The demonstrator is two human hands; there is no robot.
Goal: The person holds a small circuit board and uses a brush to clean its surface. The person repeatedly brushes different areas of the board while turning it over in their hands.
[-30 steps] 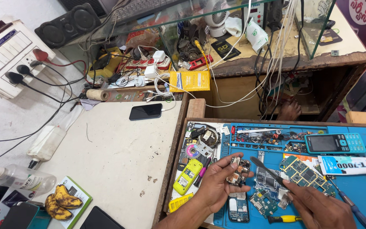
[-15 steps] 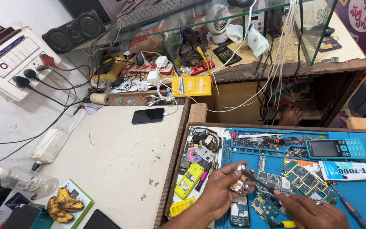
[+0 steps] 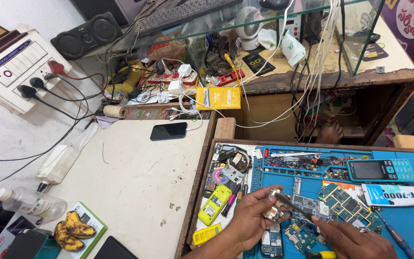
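My left hand [image 3: 250,221] grips a small metal phone part [image 3: 275,207] over the blue work mat [image 3: 408,225]. My right hand [image 3: 353,240] holds thin tweezers [image 3: 293,206] whose tip touches that part. Around the hands lie green circuit boards [image 3: 343,204], a small board [image 3: 295,234] and a dark phone body [image 3: 270,240]. Left of my left hand lies a yellow phone [image 3: 214,204].
A teal keypad phone [image 3: 380,170], a white glue tube [image 3: 398,195] and a screwdriver [image 3: 393,231] lie on the mat. A black smartphone [image 3: 168,130] rests on the white table, with a bottle [image 3: 29,203] and bananas [image 3: 73,230] at front left. A cluttered glass shelf [image 3: 264,57] with cables stands behind.
The view has tilted slightly and my hands sit lower in it. My right hand has brought the tweezers closer onto the part in my left hand.
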